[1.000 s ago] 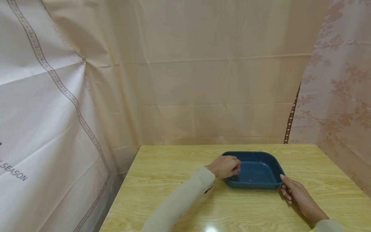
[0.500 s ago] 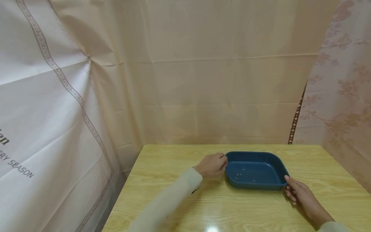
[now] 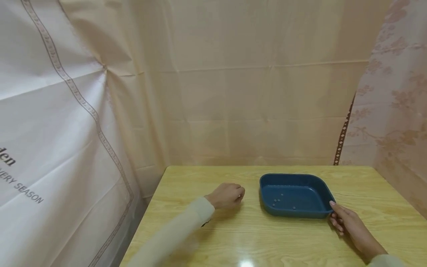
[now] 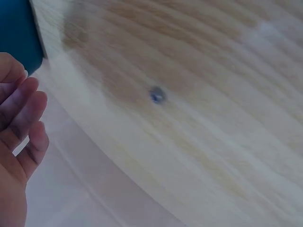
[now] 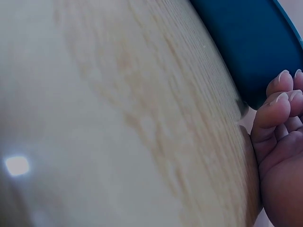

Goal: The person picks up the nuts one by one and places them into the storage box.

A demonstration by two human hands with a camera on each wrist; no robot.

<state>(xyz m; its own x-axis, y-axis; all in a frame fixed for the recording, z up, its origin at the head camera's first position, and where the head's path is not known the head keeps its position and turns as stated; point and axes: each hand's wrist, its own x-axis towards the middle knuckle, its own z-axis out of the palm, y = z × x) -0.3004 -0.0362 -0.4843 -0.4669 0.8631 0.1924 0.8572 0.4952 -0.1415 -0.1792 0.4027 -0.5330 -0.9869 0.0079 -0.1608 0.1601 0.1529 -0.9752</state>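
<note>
A dark blue rectangular tray stands on the right half of the table, with several small metal nuts scattered on its floor, mostly at the left. My right hand grips its near right corner, thumb over the rim and fingers curled below. Left of the tray, my left hand is over the wood with loosely bent fingers. No object shows between those fingers in the left wrist view. There, one small shiny metal piece, like the nuts, lies on the tabletop away from the fingers.
The light wood-grain table ends at a back edge against a beige cloth. A pale printed cloth hangs at the left and a floral one at the right.
My left hand has moved left, out of the tray and past its rim to over the table, baring the nuts on the tray's floor. My right hand has kept its grip on the corner.
</note>
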